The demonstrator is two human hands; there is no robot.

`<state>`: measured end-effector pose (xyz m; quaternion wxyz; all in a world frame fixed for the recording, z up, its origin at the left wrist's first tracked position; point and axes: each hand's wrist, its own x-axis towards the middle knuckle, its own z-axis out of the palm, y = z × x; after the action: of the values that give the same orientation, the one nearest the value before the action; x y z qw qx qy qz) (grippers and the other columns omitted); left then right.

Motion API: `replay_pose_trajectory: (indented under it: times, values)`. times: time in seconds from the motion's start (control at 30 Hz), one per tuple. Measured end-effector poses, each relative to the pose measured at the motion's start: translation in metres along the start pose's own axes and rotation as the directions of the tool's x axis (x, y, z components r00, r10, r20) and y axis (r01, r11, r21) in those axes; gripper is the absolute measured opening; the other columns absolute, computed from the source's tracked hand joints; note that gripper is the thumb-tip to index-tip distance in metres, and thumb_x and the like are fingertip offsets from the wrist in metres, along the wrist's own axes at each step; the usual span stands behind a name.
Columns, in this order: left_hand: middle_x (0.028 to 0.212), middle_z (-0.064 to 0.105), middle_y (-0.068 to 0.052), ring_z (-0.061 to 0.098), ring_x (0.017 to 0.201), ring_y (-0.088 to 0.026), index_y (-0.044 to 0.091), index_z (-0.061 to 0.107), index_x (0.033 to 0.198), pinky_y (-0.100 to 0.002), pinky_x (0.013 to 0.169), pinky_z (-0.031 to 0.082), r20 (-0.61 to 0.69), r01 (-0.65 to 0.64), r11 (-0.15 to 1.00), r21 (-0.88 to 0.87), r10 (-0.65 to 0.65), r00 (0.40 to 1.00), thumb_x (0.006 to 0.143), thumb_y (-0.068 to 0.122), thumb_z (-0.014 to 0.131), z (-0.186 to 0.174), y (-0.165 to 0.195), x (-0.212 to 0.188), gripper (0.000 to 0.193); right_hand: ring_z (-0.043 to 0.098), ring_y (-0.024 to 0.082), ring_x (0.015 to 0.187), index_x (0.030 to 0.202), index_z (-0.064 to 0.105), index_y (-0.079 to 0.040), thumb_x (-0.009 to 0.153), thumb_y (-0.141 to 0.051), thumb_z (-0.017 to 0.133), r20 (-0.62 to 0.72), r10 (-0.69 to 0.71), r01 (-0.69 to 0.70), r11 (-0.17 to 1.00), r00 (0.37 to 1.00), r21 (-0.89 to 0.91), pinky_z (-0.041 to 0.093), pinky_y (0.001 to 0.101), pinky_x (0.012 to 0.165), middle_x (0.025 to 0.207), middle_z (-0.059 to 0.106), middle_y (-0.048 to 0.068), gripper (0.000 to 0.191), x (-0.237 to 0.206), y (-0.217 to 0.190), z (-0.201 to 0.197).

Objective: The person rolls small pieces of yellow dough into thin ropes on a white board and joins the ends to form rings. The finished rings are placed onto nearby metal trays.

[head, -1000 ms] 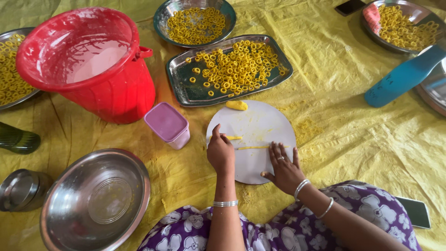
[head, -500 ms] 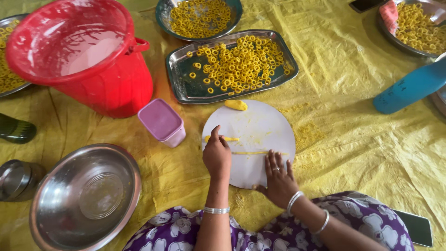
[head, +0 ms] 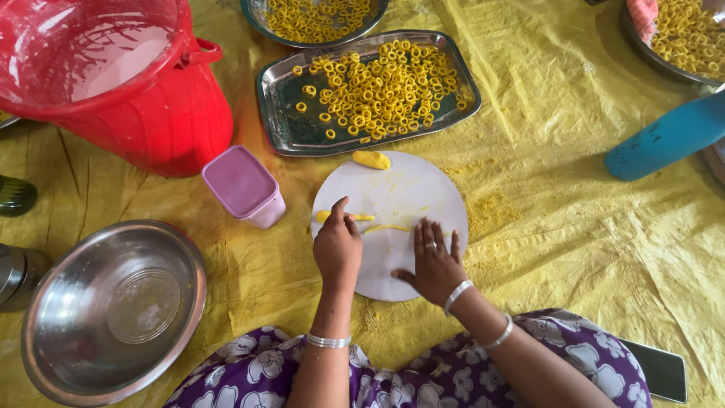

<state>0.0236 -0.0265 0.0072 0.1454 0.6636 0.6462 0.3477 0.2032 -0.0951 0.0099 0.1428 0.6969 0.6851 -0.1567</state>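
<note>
A round white board (head: 408,189) lies on the yellow sheet in front of me. My left hand (head: 337,245) rests on its left side, fingertips pinched on a short yellow dough piece (head: 325,216). My right hand (head: 434,264) lies flat on the board, fingers spread over a thin rolled dough strand (head: 389,227). A small lump of yellow dough (head: 371,159) sits at the board's far edge. Beyond it a steel tray (head: 283,125) holds several yellow dough rings.
A red bucket (head: 143,113) stands far left, a pink lidded box (head: 243,186) beside the board. An empty steel bowl (head: 113,306) sits near left. More ring-filled dishes (head: 317,19) lie behind. A blue bottle (head: 664,136) lies right, a dark phone (head: 661,369) by my knee.
The view has drawn closer and shifted down. My right hand has slid slightly along the strand; my left hand stays on the short dough piece.
</note>
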Motion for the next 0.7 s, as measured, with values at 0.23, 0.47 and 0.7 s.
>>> replay_pose_trajectory:
  times: [0.23,0.47,0.7]
  values:
    - [0.089,0.078,-0.009,0.073,0.075,-0.029,0.016,0.067,0.125,-0.041,0.064,0.057,0.031,0.043,0.999,-0.034,-0.042,0.999,0.095,0.014,0.063,-0.005,0.005,0.000,0.031,0.045,0.025,0.140,0.161,0.025,-0.024,0.096,-0.066,0.041,0.117,0.174,-0.180,0.983,0.978,0.045,0.007,0.0654,0.123,0.151,0.048,0.005,0.079,-0.016,0.052,-0.054]
    - [0.088,0.079,-0.009,0.069,0.054,-0.013,0.001,0.067,0.116,-0.029,0.045,0.054,0.604,0.598,0.615,-0.514,-0.235,0.761,0.103,0.015,0.056,0.021,0.025,-0.016,0.022,0.072,0.017,0.092,0.119,0.075,-0.028,0.089,-0.043,0.073,-0.087,0.214,-0.204,0.972,0.973,0.119,0.051,0.0398,0.099,0.107,0.075,0.002,0.034,0.004,0.054,-0.028]
    - [0.085,0.075,-0.012,0.071,0.058,-0.018,0.000,0.062,0.129,-0.029,0.048,0.058,0.906,0.799,0.493,-0.344,-0.051,0.421,0.102,0.023,0.056,0.068,0.027,-0.072,0.035,0.070,0.020,0.094,0.091,0.077,-0.023,0.089,-0.020,0.069,-0.373,0.161,-0.147,0.987,0.914,0.064,0.048,0.0445,0.087,0.095,0.073,0.000,0.008,0.010,0.039,-0.008]
